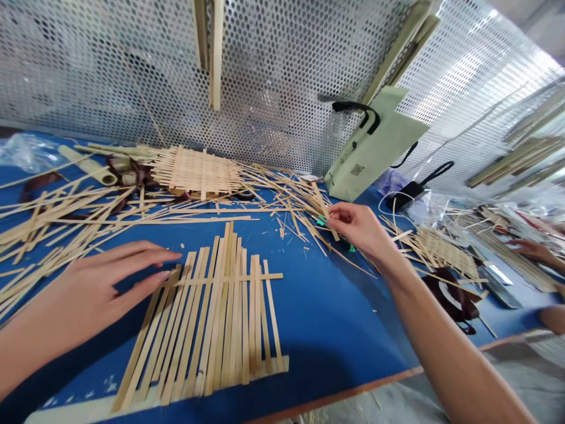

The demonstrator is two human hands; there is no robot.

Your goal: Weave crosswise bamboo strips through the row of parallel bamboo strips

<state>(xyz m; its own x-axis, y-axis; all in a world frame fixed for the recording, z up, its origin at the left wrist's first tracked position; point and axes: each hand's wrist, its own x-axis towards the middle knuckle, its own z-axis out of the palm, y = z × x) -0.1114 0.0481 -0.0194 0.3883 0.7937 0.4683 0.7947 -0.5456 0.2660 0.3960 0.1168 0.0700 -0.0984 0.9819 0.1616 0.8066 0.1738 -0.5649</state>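
So the only marking I could pick out was a little dark square, looked like a QR code (pixel 356 170), on the front of the green bag (pixel 384 150) at the back of the table (pixel 335 312). Way too small to read from there.

Left arm came in from the lower left, palm down. The left hand (pixel 103 285) had its fingers stretched out to the right, with a gap between index and thumb. The thumb tip was right by the upper left end of the row of strips (pixel 216 318).

That row lay at the front of the table, strips side by side, lower ends on a pale band (pixel 66 412). One cross strip (pixel 274 276) ran across the upper part and poked out past the right side.

Right arm reached in further, and the right hand (pixel 357 227) had its fingers curled at the edge of the loose pile (pixel 293 197), near the bag. Couldn't tell whether it was pinching a strip. A woven mat (pixel 196 171) sat behind the row.
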